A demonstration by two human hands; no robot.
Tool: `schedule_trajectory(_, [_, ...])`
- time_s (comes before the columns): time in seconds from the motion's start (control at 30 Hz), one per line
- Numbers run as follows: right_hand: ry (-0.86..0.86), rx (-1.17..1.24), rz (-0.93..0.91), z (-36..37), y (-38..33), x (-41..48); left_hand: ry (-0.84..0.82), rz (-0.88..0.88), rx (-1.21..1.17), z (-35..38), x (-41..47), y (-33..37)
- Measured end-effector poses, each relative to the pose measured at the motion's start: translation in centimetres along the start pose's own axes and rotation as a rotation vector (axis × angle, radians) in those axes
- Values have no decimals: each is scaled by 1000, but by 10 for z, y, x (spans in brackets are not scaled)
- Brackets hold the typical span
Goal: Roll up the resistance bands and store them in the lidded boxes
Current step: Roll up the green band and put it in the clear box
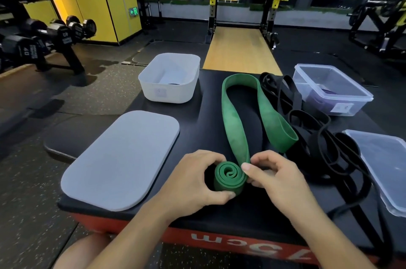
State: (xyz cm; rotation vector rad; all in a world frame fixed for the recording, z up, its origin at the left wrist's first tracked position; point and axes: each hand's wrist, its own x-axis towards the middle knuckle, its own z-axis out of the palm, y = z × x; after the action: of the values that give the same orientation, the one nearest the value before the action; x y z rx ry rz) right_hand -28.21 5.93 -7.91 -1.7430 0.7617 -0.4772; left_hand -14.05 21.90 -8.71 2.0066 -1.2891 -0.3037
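Tension is the whole game at this stage, I'd say: wind the coil tight and line the edges up as the loose length feeds in, or it'll probably telescope and not sit flat in a box. Left grip (pixel 197 178) is curled round the left and near side of the green roll (pixel 229 177), thumb tucked against its front edge, so it's holding the coil. Right grip (pixel 276 180) pinches the spot where the loose green band (pixel 232 119) leaves the roll, thumb on top, fingers curled in narrow.

Roll sits near the front edge of the bench (pixel 197 114), spiral end facing up, only a few turns in. Most of the band loops off to the far side and back.

Grey lid (pixel 123 158) lies flat just left of the hands, with the white box (pixel 167 92) open beyond it. On the right there's a tangle of black bands (pixel 307 136), a clear box (pixel 325 101) with something purple inside, and a clear lid (pixel 382 167) by the right edge.
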Motion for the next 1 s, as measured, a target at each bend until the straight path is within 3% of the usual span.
schedule_trajectory(0.1, [-126, 92, 118, -5, -12, 11, 3, -29, -14, 2, -1, -1])
schedule_trajectory(0.23, [-184, 48, 124, -5, -17, 17, 8, -44, -47, 2, -2, 0])
schedule_trajectory(0.43, [-186, -63, -58, -6, -1, 13, -12, -48, -82, -3, -1, 1])
schedule_trajectory(0.63, [-427, -203, -255, -20, 12, 8, -85, -1, -122, -7, 4, -6])
schedule_trajectory(0.8, [-373, -474, -455, -10, 11, -2, -109, -16, -154, -8, 5, -7])
schedule_trajectory(0.93, [-325, -697, -513, -11, 13, -5, 10, -5, -191, -6, 1, -8])
schedule_trajectory(1.0, [-312, -686, -501, -11, 17, -7, 34, -20, -238, -6, -1, -8])
